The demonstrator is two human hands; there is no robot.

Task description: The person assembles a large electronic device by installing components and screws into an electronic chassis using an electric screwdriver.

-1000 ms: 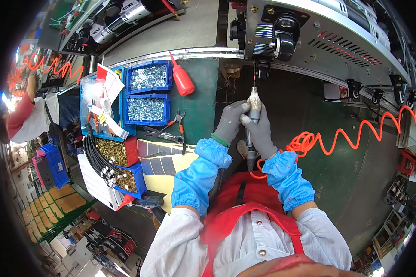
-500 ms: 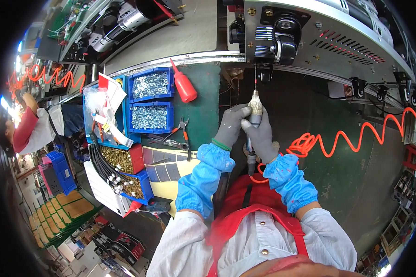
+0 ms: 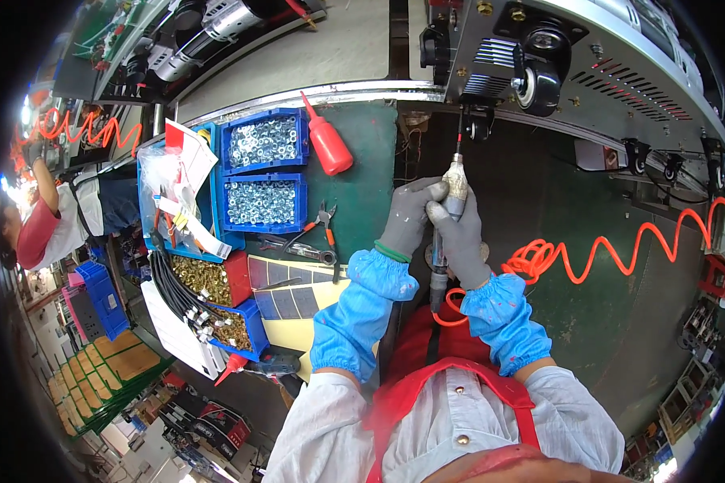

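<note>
Both gloved hands are closed around a pneumatic screwdriver (image 3: 454, 196) with a long thin bit that points away from me. My left hand (image 3: 409, 216) wraps its tapered front from the left. My right hand (image 3: 462, 241) grips the body just behind, with the thumb along it. An orange coiled air hose (image 3: 532, 262) runs off to the right, with a loop at the tool's rear end. The bit's tip overlaps the underside of a grey metal machine housing (image 3: 576, 76), beside a black caster (image 3: 537, 87); whether it touches a screw cannot be made out.
To the left, a green-topped bench (image 3: 362, 197) holds blue bins of nuts (image 3: 262, 201), a red squeeze bottle (image 3: 329, 145), pliers (image 3: 322, 221), a bundle of black cables (image 3: 173, 286) and label sheets (image 3: 286, 298). Another person (image 3: 64, 209) works at the far left.
The machine has shifted to the right in view. Gripped by both hands, the screwdriver has moved slightly the same way, its bit leaning a little more to the right.
</note>
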